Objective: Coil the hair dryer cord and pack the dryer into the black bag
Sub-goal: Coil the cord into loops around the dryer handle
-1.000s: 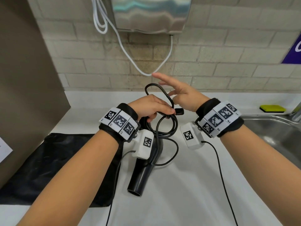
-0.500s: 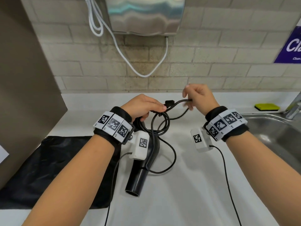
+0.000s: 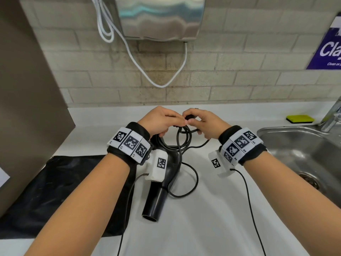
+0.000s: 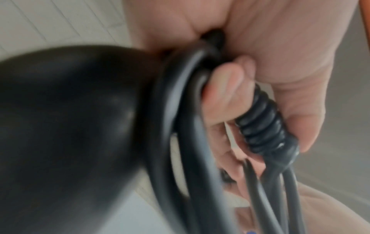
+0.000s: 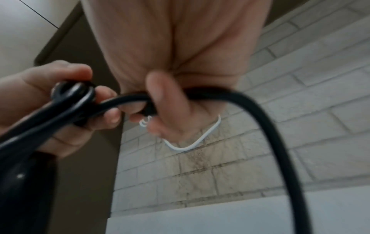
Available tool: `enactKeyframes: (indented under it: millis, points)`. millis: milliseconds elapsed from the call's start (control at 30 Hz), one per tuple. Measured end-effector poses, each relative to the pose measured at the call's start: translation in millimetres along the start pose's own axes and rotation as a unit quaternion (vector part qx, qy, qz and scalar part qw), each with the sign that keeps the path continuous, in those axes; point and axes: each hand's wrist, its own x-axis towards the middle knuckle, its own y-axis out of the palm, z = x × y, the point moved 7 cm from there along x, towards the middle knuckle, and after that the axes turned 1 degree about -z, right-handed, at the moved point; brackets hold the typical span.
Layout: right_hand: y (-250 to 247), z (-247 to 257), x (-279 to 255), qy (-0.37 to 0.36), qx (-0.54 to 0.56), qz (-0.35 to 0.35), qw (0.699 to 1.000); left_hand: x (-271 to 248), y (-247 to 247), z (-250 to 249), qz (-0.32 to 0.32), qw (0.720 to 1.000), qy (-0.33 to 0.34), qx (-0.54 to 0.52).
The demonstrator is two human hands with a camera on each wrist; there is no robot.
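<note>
Evidently the left hand (image 3: 160,120) pins the gathered cord (image 3: 181,139) loops above the dryer (image 3: 162,183) so they cannot spring apart, while the right hand (image 3: 203,122) has its grip curled around the plug end to lay the last turn, the black bag (image 3: 55,191) waiting on the surface (image 3: 203,218) at near left

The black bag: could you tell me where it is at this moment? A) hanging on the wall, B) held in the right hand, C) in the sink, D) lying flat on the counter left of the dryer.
D: the black bag lies flat on the counter, left of the hair dryer, and neither hand touches it.
</note>
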Motion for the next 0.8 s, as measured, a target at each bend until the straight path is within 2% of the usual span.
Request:
enactKeyframes:
  millis: [100, 167, 267, 333, 433, 500, 567, 667, 733, 800]
  points:
    - [-29.1, -45.3, 1.3, 0.102, 0.013, -0.119, 0.988, 0.1, -9.9, 6.8, -0.030, 0.999, -0.011, -0.021]
    - [-41.4, -87.8, -6.0, 0.193, -0.050, -0.135, 0.971, 0.0, -18.5, 12.8, -0.051, 0.997, -0.016, -0.049]
    - [-40.0, -149.9, -30.4, 0.337, -0.174, -0.061, 0.923, -2.9, -31.4, 21.4, -0.080, 0.994, -0.017, -0.079]
    - [-23.9, -174.1, -43.7, 0.374, -0.238, 0.033, 0.896, -5.5, -36.9, 25.5, -0.094, 0.991, -0.019, -0.094]
    - [12.6, -170.5, -53.4, 0.375, -0.246, 0.138, 0.883, -7.2, -38.8, 27.5, -0.103, 0.989, -0.018, -0.109]
    - [31.6, -156.7, -48.7, 0.338, -0.262, 0.158, 0.890, -6.8, -36.9, 26.8, -0.101, 0.988, -0.016, -0.114]
    - [44.9, -140.1, -36.8, 0.296, -0.227, 0.130, 0.919, -6.3, -34.0, 25.2, -0.095, 0.988, -0.016, -0.121]
    - [55.0, -105.9, -19.6, 0.231, -0.078, 0.058, 0.968, -6.2, -29.4, 22.5, -0.085, 0.988, -0.013, -0.126]
    - [63.4, -84.2, -11.9, 0.195, 0.036, 0.052, 0.979, -5.9, -27.6, 21.4, -0.087, 0.987, -0.009, -0.132]
    - [63.7, -67.5, -8.6, 0.163, 0.158, 0.020, 0.974, -6.1, -27.5, 21.1, -0.093, 0.986, -0.006, -0.140]
